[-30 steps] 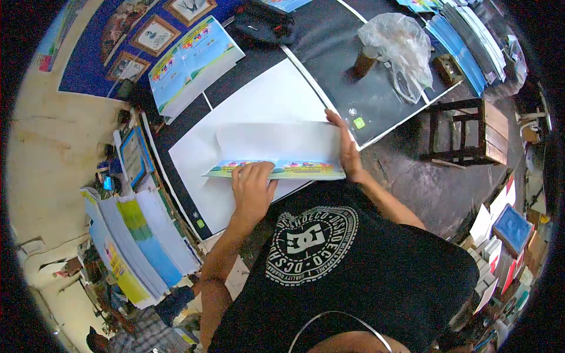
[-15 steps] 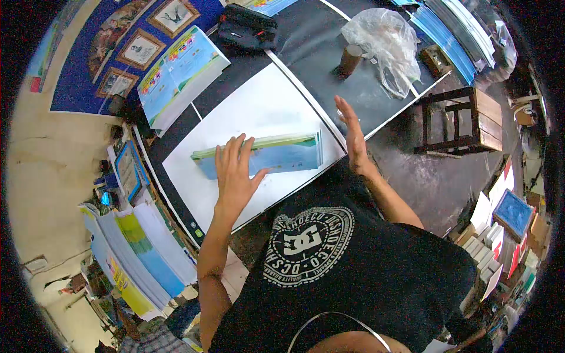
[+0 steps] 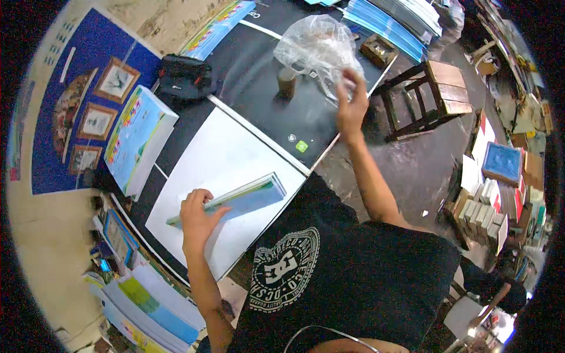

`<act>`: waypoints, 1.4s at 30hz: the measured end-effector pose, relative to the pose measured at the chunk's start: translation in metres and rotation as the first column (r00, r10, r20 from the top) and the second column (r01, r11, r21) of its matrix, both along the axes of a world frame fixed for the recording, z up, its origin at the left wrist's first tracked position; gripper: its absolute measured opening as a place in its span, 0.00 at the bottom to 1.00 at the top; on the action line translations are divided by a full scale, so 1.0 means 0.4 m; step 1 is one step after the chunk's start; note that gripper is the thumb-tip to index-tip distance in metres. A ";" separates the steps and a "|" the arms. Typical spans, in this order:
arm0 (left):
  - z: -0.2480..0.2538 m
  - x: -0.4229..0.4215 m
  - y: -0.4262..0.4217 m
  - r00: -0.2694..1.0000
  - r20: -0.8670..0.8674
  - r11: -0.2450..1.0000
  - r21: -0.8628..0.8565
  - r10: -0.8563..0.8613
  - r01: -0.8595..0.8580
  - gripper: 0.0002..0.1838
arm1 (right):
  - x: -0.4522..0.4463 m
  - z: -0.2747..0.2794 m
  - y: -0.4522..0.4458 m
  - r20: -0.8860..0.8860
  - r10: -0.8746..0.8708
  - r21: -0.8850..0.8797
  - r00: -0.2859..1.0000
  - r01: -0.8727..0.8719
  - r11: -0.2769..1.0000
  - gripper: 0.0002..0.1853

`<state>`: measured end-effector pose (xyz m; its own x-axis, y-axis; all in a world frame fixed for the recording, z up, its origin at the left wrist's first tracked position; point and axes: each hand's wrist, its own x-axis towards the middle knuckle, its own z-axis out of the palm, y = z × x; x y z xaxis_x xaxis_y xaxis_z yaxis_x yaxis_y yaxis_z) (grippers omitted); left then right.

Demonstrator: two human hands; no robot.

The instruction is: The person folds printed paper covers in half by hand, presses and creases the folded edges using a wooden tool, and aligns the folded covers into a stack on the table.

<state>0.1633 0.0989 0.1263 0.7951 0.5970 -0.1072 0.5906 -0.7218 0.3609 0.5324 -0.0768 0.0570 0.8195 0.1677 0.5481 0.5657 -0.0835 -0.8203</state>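
Several blue and green printed sheets, folded into a long narrow bundle (image 3: 247, 199), lie on a white sheet (image 3: 194, 159) on the table. My left hand (image 3: 199, 219) grips the bundle's left part, fingers curled over its upper edge and thumb on the near side. Out over the table's right edge, my right hand (image 3: 353, 109) is raised, holding nothing visible. Its fingers are apart and slightly blurred at the tips. A clear plastic bag (image 3: 318, 44) lies just behind these fingertips. Left of them, a brown cylindrical object (image 3: 286, 83) stands on the black tabletop.
A stack of printed sheets (image 3: 138, 138) stands at the table's left, by a black bag (image 3: 185, 79). Blue-edged paper piles (image 3: 385, 29) and a small wooden box (image 3: 378, 50) sit at the far right. A wooden stool (image 3: 444, 88) is beyond the table's right edge.
My view has turned to the right. My right hand has moved away from the bundle toward the plastic bag. The left fingers have curled around the bundle, which now lies more tilted.
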 end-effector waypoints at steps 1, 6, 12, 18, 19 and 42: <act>-0.014 0.000 0.000 0.999 -0.002 0.999 0.022 -0.041 0.041 0.28 | 0.057 0.024 0.003 0.011 -0.101 -0.017 0.995 0.101 0.995 0.23; -0.046 0.015 0.011 0.992 -0.030 0.987 0.098 -0.121 0.124 0.30 | 0.327 -0.024 0.013 0.336 -0.125 -0.355 0.933 0.248 0.901 0.26; -0.061 0.029 0.025 0.993 -0.035 0.990 0.080 -0.110 0.112 0.31 | 0.554 -0.075 0.049 0.281 0.099 -0.447 0.955 0.039 0.893 0.18; -0.039 0.033 0.021 0.992 -0.107 0.996 0.045 -0.069 0.074 0.29 | 0.750 0.002 0.059 0.447 0.223 -0.861 0.866 0.349 0.370 0.22; -0.028 0.034 0.013 0.992 -0.116 0.997 0.046 -0.051 0.057 0.29 | 0.774 0.006 0.067 0.509 0.324 -0.849 0.798 0.402 0.344 0.22; -0.075 -0.186 0.045 0.991 -0.133 0.683 -0.723 0.006 -0.102 0.16 | 0.338 0.388 -0.037 -0.129 0.524 -0.973 0.842 -0.210 0.098 0.13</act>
